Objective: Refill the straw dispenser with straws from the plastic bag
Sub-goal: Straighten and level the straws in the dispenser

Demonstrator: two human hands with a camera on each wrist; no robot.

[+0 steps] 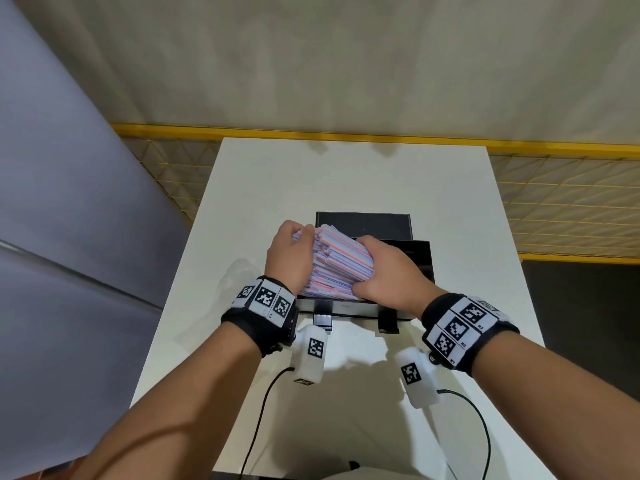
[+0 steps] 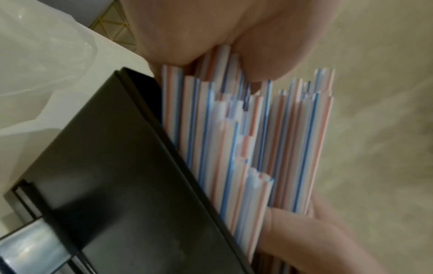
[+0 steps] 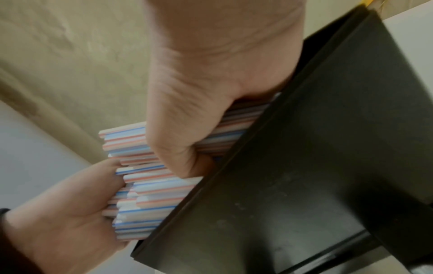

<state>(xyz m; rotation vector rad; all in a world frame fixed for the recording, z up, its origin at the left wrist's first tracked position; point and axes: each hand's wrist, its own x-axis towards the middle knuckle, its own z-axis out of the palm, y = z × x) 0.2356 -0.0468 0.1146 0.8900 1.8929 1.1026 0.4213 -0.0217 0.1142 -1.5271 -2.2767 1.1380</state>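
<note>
The black straw dispenser (image 1: 420, 261) stands on the white table (image 1: 450, 209) and serves as the anchor here. Farthest to its left, a clear plastic bag (image 1: 239, 275) lies crumpled on the tabletop, apart from the dispenser's left wall.

Next comes the left hand (image 1: 289, 256), at the dispenser's left end. Its fingers curl over the left ends of a thick bundle of red-, blue- and white-striped straws (image 1: 337, 263), grasping them. In the left wrist view the straws (image 2: 246, 139) run alongside the dispenser's dark wall (image 2: 112, 176), their cut ends uneven, with the thumb (image 2: 281, 61) pressed on top.

The bundle lies lengthwise over the dispenser's open top, its lower part inside the bin and its upper part heaped above the rim.

At the dispenser's right end, the right hand (image 1: 388, 271) clamps down on the bundle, fingers wrapped over the straws. The right wrist view shows that hand (image 3: 211, 92) gripping the straws (image 3: 150, 194) against the dispenser's inner wall (image 3: 304, 176).

Behind the dispenser's rear edge, its black lid (image 1: 363, 223) stands open.
</note>
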